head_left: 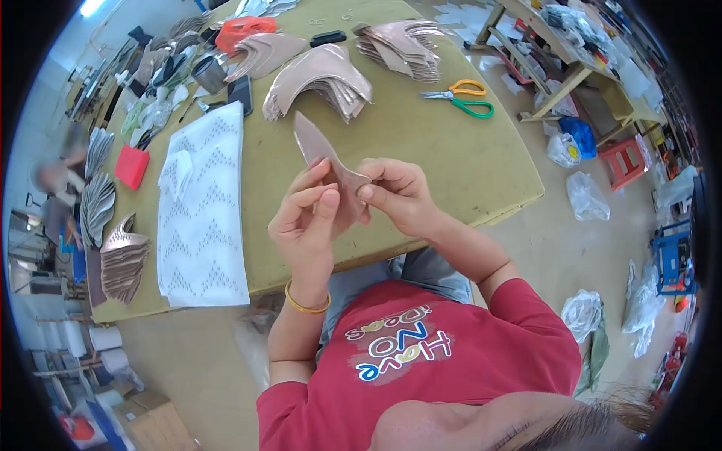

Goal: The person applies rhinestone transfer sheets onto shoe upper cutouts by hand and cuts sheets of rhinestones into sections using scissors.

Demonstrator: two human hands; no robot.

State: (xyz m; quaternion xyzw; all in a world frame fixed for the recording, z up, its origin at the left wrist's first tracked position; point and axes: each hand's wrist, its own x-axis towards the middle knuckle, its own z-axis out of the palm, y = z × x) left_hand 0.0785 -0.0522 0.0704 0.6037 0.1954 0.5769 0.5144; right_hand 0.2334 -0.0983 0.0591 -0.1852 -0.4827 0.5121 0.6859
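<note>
Head (474,422) foremost, right hand (401,194) tight on pinkish piece (313,140), left hand (304,219) loosely round its edge.

Scissors (450,95): 1; held piece (319,143): 1

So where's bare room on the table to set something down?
Biggest patch: right side of the table, bordered by the scissors, the right edge and the right hand. A narrow strip runs between the white patterned sheet and the left hand. Crowded: far left, with phone, grey cup and red bag; far side, with stacks of curved pieces.
</note>
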